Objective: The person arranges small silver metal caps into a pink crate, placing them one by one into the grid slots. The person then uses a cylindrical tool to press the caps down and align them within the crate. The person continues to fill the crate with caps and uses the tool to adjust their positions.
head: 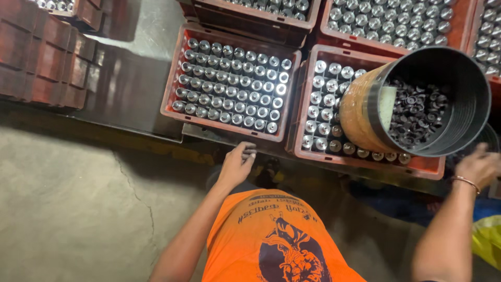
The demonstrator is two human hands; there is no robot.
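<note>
The left hand rests palm down with its fingers loosely curled on the near edge of the grey metal platform, holding nothing; it lies just in front of the red plastic crate of upright silver-topped bottles, close to that crate's near rim but not clearly touching it. The right hand, a thin metal bangle at its wrist, reaches toward the lower rim of the large dark cylindrical container with an orange-brown outer wall; whether its fingers grip the rim I cannot tell, since they are blurred and partly hidden. The container is tilted on its side over the second red plastic crate of bottles, its open mouth facing the camera and showing a heap of small dark caps inside; more red crates of bottles stand behind, and stacked empty crates sit at far left beside the concrete floor.
</note>
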